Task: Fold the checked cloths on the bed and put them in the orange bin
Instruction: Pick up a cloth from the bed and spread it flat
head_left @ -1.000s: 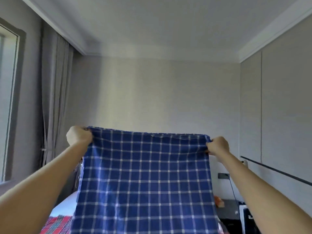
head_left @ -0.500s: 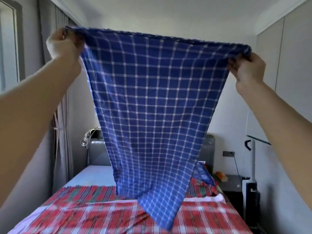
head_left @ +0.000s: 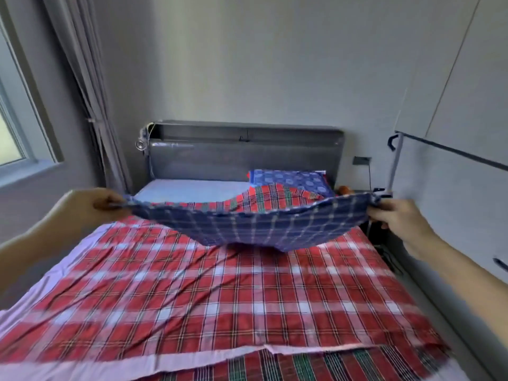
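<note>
A blue checked cloth (head_left: 255,226) hangs stretched between my hands, low over the bed, its middle sagging down to the red cloth beneath. My left hand (head_left: 90,206) pinches its left corner. My right hand (head_left: 395,218) grips its right corner. A large red checked cloth (head_left: 220,292) lies spread flat over the bed. A second red checked cloth (head_left: 275,198) lies rumpled near the pillow. Another red and green checked cloth (head_left: 316,364) lies at the bed's near edge. The orange bin is not in view.
A blue patterned pillow (head_left: 288,178) leans by the grey headboard (head_left: 244,158). A window and grey curtain (head_left: 90,105) stand at the left. Wardrobe doors (head_left: 467,160) line the right wall, with a dark bedside table (head_left: 376,229) below them.
My hands have come down from head height to just above the bed, carrying the blue cloth with them. The view has tilted down onto the bed.
</note>
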